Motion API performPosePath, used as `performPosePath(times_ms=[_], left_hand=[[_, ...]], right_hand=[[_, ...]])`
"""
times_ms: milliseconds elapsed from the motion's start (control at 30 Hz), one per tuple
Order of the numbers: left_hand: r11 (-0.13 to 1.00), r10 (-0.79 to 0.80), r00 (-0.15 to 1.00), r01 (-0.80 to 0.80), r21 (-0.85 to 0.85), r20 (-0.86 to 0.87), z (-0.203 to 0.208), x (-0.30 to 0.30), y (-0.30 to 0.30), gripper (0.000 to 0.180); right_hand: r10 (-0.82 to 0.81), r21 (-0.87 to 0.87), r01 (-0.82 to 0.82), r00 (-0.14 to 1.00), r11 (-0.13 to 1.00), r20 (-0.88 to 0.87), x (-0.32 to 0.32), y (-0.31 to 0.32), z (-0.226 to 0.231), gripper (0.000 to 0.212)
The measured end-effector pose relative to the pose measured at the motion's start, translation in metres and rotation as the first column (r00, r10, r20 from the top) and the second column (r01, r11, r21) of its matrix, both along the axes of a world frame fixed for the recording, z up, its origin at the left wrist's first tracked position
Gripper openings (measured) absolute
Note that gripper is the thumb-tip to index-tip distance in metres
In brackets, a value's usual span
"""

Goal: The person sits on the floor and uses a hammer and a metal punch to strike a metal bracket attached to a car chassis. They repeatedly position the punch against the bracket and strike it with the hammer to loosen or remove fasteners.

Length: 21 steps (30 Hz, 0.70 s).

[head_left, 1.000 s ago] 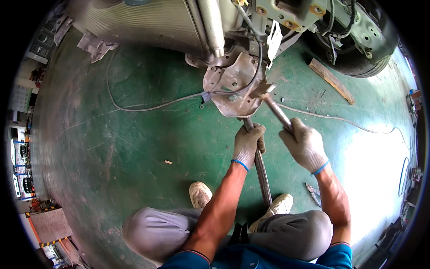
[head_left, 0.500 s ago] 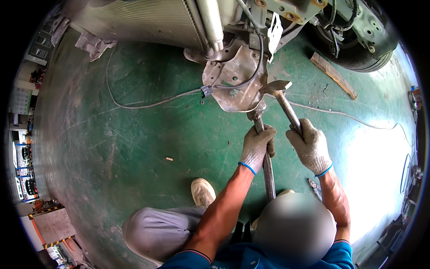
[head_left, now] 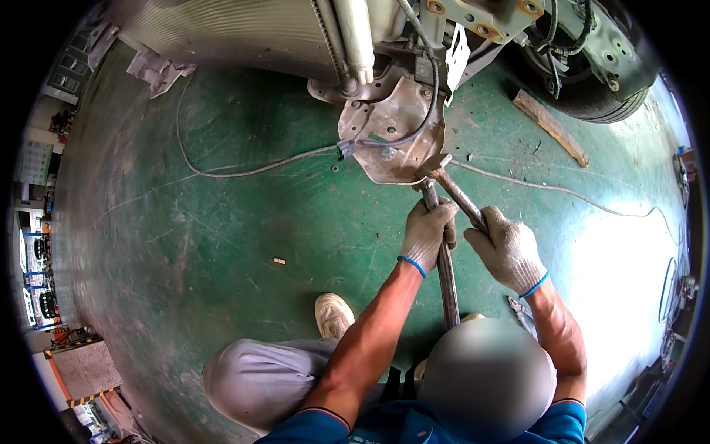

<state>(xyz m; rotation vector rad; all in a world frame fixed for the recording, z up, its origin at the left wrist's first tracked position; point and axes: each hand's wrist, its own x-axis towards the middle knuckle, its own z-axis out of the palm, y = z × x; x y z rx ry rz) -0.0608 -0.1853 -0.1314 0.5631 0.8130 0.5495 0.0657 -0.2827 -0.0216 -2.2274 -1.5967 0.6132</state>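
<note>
My left hand (head_left: 427, 235), in a pale knitted work glove with a blue cuff, is wrapped around a long metal bar (head_left: 448, 290). The bar's top end meets the lower edge of a dirty, bent metal plate (head_left: 379, 167) hanging from the vehicle's front. In the same kind of glove, my right hand (head_left: 510, 251) grips a hammer (head_left: 463, 195) by its handle. Its head lies at the plate's lower right corner, just above the bar's end; whether they touch I cannot tell. A dark cable with a grey connector (head_left: 345, 149) crosses the plate.
A radiator (head_left: 229, 41) spans the upper left, with a tyre (head_left: 614, 107) at upper right. A wooden strip (head_left: 551, 128) lies on the green floor (head_left: 244, 214). Pliers (head_left: 521, 314) lie near my right forearm. A thin grey cable (head_left: 569, 191) runs across the floor to the right.
The hammer head has come down and left, from above the plate's right corner to its lower edge. My left hand still holds the bar, slightly higher and further right in the picture.
</note>
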Motion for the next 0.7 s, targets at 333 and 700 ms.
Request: performPosePath(times_ms=[333, 700], left_hand=[[0.998, -0.001, 0.999, 0.003, -0.055, 0.042, 0.005, 0.001, 0.001, 0.013], [0.996, 0.044, 0.997, -0.048, -0.070, -0.061, -0.014, -0.006, -0.008, 0.012]], right_hand=[[-0.106, 0.527, 0.471, 0.808, 0.707, -0.580, -0.018, -0.004, 0.049, 0.023], [-0.070, 0.192, 0.128, 0.956, 0.973, -0.286, -0.003, 0.008, 0.011, 0.021]])
